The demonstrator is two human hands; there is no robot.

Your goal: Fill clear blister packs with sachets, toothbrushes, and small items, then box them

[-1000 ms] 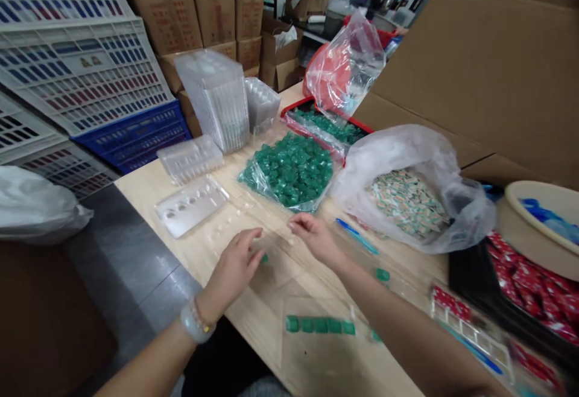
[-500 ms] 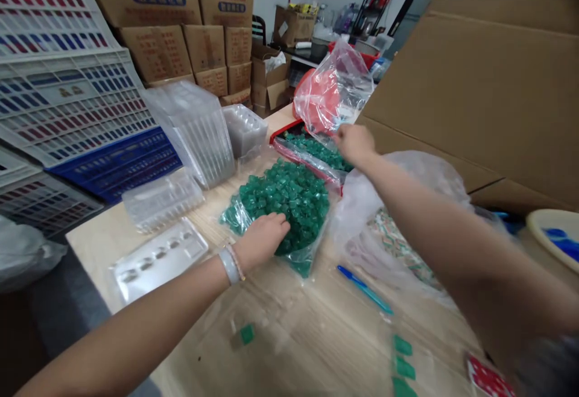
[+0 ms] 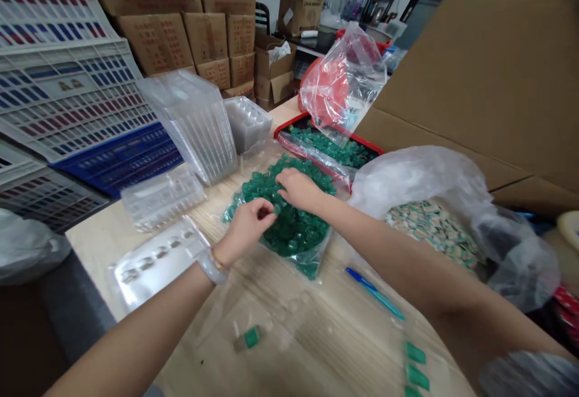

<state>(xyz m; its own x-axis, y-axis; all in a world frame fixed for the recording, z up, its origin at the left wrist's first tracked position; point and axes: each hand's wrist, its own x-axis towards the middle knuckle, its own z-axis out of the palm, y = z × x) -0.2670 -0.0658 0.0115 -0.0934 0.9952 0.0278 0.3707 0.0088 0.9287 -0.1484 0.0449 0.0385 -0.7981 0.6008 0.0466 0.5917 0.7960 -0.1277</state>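
Note:
A heap of translucent green cubes lies in a clear plastic bag on the wooden table. At the heap's left edge, my left hand pinches one green cube between thumb and fingertips. My right hand rests over the top of the heap, its fingers bent and its thumb a little apart from them. Behind the heap, a red-rimmed black tray holds more green pieces. A single green piece sits near the front, and several others line up at the right front.
Clear plastic trays stand stacked at the left, with a flat one nearer. A blue pen lies right of the heap. Further right, a plastic bag holds small patterned packets. A large cardboard flap rises behind it.
My right hand has come back from the clear bag above the red-rimmed tray to the green heap. My left hand has shifted slightly left and up, now pinching a cube.

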